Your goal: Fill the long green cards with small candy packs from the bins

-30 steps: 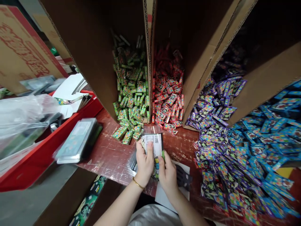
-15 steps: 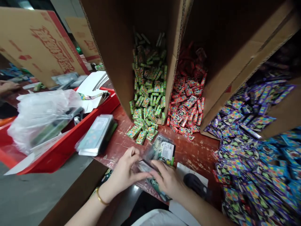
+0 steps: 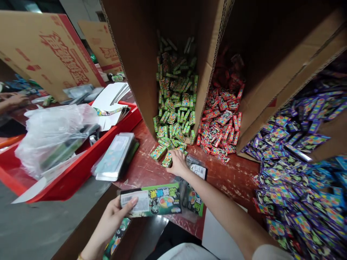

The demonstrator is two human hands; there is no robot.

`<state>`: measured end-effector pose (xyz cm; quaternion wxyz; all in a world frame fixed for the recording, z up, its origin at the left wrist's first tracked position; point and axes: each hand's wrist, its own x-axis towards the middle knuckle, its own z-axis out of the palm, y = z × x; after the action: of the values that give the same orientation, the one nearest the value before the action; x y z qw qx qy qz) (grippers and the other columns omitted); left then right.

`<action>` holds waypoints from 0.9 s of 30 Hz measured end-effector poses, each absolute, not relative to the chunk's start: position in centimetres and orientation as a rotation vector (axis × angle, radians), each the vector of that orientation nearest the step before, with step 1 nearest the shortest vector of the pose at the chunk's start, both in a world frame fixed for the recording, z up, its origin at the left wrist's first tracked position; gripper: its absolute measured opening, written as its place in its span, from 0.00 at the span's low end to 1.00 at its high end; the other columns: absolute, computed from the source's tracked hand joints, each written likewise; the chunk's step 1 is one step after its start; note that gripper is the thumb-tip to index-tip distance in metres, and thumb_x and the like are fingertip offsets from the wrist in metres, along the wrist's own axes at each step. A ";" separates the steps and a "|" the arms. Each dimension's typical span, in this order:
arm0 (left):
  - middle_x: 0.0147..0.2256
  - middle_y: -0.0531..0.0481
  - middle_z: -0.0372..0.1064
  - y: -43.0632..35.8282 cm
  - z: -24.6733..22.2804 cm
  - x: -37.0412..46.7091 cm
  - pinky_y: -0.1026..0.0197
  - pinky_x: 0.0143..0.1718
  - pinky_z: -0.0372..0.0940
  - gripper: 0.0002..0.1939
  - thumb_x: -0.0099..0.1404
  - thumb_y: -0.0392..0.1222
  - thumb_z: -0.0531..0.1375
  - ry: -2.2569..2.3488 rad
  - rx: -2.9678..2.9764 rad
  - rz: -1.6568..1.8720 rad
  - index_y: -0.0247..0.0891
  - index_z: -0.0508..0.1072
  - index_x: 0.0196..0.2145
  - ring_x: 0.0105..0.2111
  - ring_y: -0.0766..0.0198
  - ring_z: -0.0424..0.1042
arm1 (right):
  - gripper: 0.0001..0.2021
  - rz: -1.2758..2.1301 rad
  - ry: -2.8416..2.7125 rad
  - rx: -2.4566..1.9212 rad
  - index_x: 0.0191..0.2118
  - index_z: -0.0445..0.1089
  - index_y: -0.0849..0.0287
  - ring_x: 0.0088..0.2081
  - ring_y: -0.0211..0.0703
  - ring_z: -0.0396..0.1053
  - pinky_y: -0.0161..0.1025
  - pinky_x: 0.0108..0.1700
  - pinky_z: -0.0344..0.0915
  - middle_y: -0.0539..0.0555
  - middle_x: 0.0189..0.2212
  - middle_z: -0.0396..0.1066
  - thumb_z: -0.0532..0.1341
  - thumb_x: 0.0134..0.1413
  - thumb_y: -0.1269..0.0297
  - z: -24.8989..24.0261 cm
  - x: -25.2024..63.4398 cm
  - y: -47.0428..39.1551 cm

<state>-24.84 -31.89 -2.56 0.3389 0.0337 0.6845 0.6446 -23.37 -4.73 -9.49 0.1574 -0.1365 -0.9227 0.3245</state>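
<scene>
Head view: left hand (image 3: 117, 213) pinches the packet (image 3: 155, 200) at its nine-o'clock end; at that hand's two o'clock, the right hand (image 3: 178, 163) half-curls over a green box (image 3: 166, 161), whether gripped I can't tell. Light fingertips on its edges should suit.

The left hand (image 3: 115, 215) lay just outside the near edge of the table (image 3: 230, 173), thumb extended on top, fingers curled beneath in a closed grip. The right forearm (image 3: 222, 206) slanted across that edge; the right hand (image 3: 178, 162) reached farther inward, back upward, fingers bent.
</scene>
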 end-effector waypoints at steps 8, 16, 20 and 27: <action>0.31 0.45 0.78 -27.5 -4.7 -25.8 0.59 0.32 0.72 0.22 0.42 0.45 0.72 1.672 -0.077 1.854 0.32 0.76 0.34 0.29 0.54 0.76 | 0.32 1.116 -2.014 -0.333 0.54 0.53 0.56 0.57 0.52 0.54 0.46 0.53 0.63 0.61 0.54 0.49 0.62 0.41 0.72 -4.8 -10.2 -1.0; 0.27 0.45 0.77 -18.3 -3.5 -21.7 0.60 0.30 0.70 0.20 0.41 0.46 0.71 1.531 0.146 1.680 0.31 0.76 0.31 0.26 0.57 0.75 | 0.38 1.364 -2.178 -0.477 0.59 0.51 0.51 0.59 0.51 0.54 0.47 0.55 0.61 0.59 0.59 0.48 0.67 0.41 0.69 -2.6 -0.8 0.5; 0.27 0.44 0.77 -17.3 -3.0 -20.5 0.61 0.29 0.69 0.19 0.40 0.46 0.72 1.519 0.139 1.631 0.31 0.76 0.28 0.26 0.57 0.75 | 0.42 1.487 -2.303 -0.424 0.62 0.47 0.50 0.55 0.49 0.61 0.49 0.56 0.61 0.58 0.58 0.56 0.67 0.42 0.68 -1.7 1.6 1.5; 0.27 0.44 0.77 -16.6 -2.4 -19.4 0.60 0.29 0.69 0.21 0.40 0.47 0.72 1.543 0.186 1.607 0.30 0.76 0.30 0.27 0.55 0.76 | 0.39 1.380 -2.211 -0.462 0.61 0.49 0.50 0.56 0.52 0.59 0.50 0.54 0.61 0.60 0.61 0.51 0.68 0.44 0.61 -2.9 1.2 1.1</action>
<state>-19.42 -16.60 -2.39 0.4376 0.0748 0.6205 0.6464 1.22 1.09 -2.92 0.2451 -0.1691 -0.8098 0.5055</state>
